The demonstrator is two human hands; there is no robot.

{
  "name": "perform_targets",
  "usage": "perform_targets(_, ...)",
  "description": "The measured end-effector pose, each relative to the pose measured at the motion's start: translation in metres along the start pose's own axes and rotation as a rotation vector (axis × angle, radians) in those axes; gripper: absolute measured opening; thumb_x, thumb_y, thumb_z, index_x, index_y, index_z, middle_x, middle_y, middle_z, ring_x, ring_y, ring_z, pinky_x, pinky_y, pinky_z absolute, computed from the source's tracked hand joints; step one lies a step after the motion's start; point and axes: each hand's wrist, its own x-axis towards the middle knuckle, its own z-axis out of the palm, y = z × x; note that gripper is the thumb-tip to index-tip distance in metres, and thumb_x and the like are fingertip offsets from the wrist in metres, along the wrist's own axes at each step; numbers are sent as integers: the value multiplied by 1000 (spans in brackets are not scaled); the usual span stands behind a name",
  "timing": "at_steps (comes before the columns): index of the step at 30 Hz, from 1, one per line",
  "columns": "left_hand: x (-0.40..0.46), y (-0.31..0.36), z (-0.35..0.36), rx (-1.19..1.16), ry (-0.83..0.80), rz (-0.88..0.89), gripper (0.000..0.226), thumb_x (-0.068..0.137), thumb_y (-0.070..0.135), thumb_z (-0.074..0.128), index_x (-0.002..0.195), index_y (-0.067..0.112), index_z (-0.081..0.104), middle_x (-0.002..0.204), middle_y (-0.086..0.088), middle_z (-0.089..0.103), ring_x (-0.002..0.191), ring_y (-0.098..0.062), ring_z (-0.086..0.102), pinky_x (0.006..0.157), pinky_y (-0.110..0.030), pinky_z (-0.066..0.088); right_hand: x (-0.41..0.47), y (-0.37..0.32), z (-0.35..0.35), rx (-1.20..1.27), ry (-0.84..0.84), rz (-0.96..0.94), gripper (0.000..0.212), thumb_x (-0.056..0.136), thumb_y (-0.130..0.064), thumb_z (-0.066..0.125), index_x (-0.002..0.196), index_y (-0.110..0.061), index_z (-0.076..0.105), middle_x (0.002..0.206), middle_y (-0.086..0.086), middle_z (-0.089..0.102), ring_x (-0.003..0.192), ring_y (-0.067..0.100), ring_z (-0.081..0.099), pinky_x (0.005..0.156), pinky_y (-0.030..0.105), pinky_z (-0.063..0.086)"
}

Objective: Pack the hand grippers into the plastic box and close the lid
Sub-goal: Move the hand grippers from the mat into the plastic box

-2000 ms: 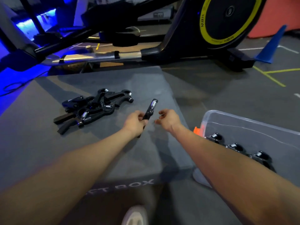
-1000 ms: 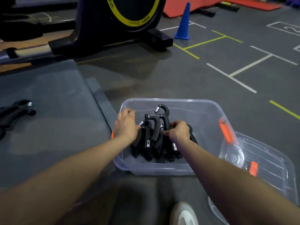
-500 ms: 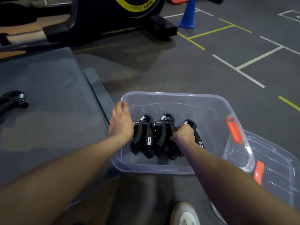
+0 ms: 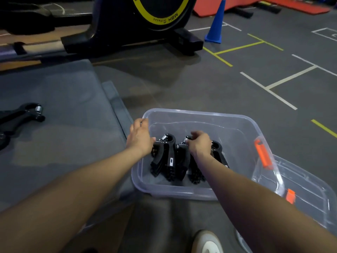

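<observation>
Head view: clear plastic box (image 4: 237,128) sits on the floor, lid (image 4: 310,194) off, lying just right of it w/ orange latches. Row of black hand grippers (image 4: 169,157) stands inside the box. Left hand (image 4: 140,139) is at the box's left wall, fingers fairly straight, resting against the leftmost gripper. Right hand (image 4: 199,143) has fingers curled round a middle gripper's top. More grippers (image 4: 21,115) lie on the grey desk (image 4: 69,106), well apart, left. Blue cone (image 4: 215,24) stands behind.
</observation>
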Motion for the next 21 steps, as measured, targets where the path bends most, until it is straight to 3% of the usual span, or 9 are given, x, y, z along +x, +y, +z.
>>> perform_targets(3, -3, -14, -24, -21, 43, -42, 53, 88, 21, 56, 137, 12, 37, 141, -10, 36, 131, -30, 36, 108, -39, 34, -18, -40, 20, 76, -69, -128, 45, 81, -7, 67, 125, -8, 57, 115, 8, 64, 107, 24, 61, 102, 37, 45)
perform_targets(9, -19, -87, -80, -107, 151, -226, 45, 87, 20, 58, 129, 12, 47, 135, -14, 42, 123, -32, 48, 105, -39, 40, -66, -119, 90, -79, -248, -410, 47, 80, -10, 70, 125, -4, 56, 124, 13, 63, 115, 27, 59, 99, 32, 43)
perform_targets(15, -38, -198, -129, -64, 193, -387, 46, 87, 18, 60, 130, 8, 46, 136, -14, 41, 125, -32, 46, 107, -37, 37, -118, -153, 189, -190, -470, -421, 51, 80, -11, 71, 127, -2, 53, 115, 14, 60, 110, 23, 57, 100, 29, 40)
perform_targets(21, -41, -288, -167, 6, 273, -479, 50, 86, 19, 60, 132, 11, 44, 136, -14, 40, 128, -32, 40, 108, -38, 36, -152, -169, 271, -254, -597, -455, 50, 82, -10, 69, 128, -3, 52, 128, 15, 58, 120, 27, 55, 102, 30, 41)
